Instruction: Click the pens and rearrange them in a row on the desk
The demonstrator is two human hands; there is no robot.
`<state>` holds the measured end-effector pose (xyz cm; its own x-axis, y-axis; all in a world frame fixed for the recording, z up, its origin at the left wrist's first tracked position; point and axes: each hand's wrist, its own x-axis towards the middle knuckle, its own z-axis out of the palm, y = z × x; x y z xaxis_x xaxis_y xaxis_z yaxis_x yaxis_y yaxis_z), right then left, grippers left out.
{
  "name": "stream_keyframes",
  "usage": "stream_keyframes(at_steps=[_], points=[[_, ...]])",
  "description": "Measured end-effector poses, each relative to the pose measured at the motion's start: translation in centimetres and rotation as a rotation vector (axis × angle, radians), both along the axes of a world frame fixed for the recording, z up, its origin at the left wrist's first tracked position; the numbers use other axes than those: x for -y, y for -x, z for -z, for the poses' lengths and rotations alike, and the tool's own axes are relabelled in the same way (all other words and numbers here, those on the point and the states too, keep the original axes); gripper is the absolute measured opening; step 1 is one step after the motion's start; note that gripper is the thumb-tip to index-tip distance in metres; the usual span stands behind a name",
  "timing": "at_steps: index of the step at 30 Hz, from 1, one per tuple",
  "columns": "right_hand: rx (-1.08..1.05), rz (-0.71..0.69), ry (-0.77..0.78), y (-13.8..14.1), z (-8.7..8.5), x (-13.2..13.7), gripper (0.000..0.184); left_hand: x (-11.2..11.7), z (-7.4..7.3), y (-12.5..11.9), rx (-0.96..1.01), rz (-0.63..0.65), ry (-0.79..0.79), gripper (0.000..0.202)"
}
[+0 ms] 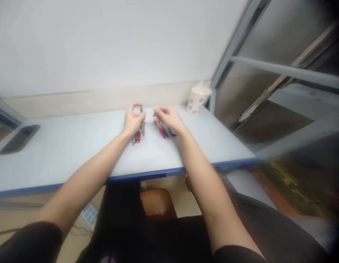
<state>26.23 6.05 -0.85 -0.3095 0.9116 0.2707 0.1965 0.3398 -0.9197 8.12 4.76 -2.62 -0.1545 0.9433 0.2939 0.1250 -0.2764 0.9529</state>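
Observation:
My left hand [133, 120] is closed around a grey pen [143, 128], which stands nearly upright between thumb and fingers with its metal tip down. Beside and partly under that hand lie a red pen [139, 137], a dark pen [136, 138] and a grey pen [133, 141], their upper parts hidden. A short gap to the right, my right hand [168, 117] has its thumb and fingers drawn together; what they hold, if anything, is unclear. Below its fingers are a red pen [162, 132] and blurred dark and grey pens [166, 131], partly covered by the hand.
The white table [76, 146] has a blue front edge and meets a wall at the back. A patterned paper cup [198, 99] stands at the back right corner. On the far left lies a dark phone [20, 138]. A metal frame [229, 62] rises at right.

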Motion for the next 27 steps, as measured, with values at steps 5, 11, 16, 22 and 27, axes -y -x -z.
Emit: stream_keyframes(at_steps=[5,11,16,22,27], points=[[0.188,0.116,-0.120,-0.1,0.3,-0.3,0.038,1.0,0.1,-0.3,-0.054,0.042,-0.008,0.042],[0.794,0.390,-0.330,-0.5,0.4,0.2,0.028,1.6,-0.9,-0.7,-0.257,-0.013,0.128,0.030],[0.880,0.451,-0.317,-1.4,0.4,-0.2,0.034,1.4,-1.0,-1.1,-0.377,0.023,0.192,0.027],[0.814,0.612,-0.285,-3.5,0.3,-1.4,0.036,-0.3,-1.2,-1.4,-0.484,0.040,0.243,0.018],[0.702,0.722,-0.229,-5.8,0.6,-2.3,0.039,-1.3,-1.0,-2.0,-0.525,0.024,0.230,0.018]])
